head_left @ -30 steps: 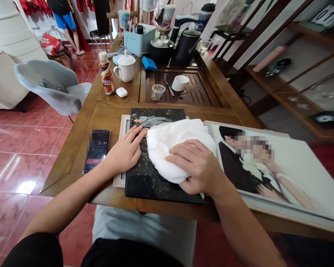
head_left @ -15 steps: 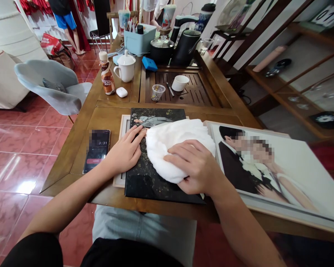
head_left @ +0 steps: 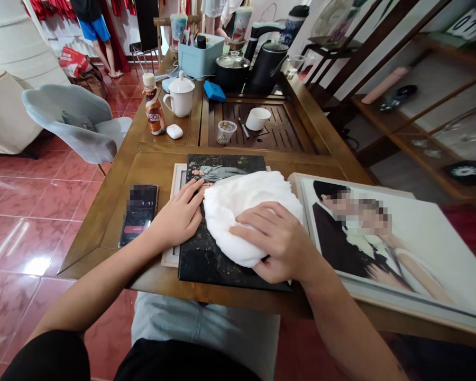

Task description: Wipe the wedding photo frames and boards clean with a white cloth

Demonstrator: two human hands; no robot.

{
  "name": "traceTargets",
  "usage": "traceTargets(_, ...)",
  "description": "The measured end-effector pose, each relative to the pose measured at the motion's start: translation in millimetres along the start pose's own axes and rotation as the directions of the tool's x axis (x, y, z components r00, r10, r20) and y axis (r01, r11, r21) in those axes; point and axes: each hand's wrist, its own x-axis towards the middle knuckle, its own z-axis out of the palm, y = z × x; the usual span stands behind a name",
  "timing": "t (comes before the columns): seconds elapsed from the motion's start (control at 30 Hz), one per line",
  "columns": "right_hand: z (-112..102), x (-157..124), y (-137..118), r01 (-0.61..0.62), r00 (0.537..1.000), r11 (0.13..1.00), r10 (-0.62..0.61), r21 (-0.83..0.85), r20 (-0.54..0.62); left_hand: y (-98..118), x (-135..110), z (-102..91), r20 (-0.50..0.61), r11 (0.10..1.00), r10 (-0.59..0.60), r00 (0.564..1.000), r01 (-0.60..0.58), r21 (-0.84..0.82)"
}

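Observation:
A dark framed photo [head_left: 206, 259] lies flat on the wooden table [head_left: 115, 196] in front of me, stacked on a pale frame [head_left: 177, 182]. My left hand [head_left: 177, 218] rests flat on the photo's left edge, fingers stretched out. A crumpled white cloth [head_left: 246, 203] covers the middle of the photo. My right hand [head_left: 280, 241] presses down on the cloth's near part, fingers spread over it and thumb tucked under its edge.
A large portrait print [head_left: 416, 248] lies to the right. A phone [head_left: 138, 214] sits left of my hand. Farther back stand a coffee bottle [head_left: 153, 105], a lidded mug [head_left: 180, 95], a white cup [head_left: 257, 118], kettles [head_left: 262, 61]. A grey chair [head_left: 77, 121] stands left; a person stands far back.
My right hand has slid the white cloth slightly to the left across the photo. The left hand has stayed in place.

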Motion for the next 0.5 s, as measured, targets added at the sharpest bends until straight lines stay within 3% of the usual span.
traceTargets(0.23, -1.0, -0.1, 0.8, -0.132, 0.991, 0.982, 0.133, -0.135, -0.002, 0.1, -0.2, -0.4, -0.004, 1.0, -0.007, 1.0, 0.007, -0.009)
traceTargets(0.5, -0.7, 1.4, -3.3, 0.035, 0.999, 0.997, -0.035, 0.063, -0.012, -1.5, 0.2, 0.7, 0.007, 1.0, 0.019, 1.0, -0.019, 0.003)
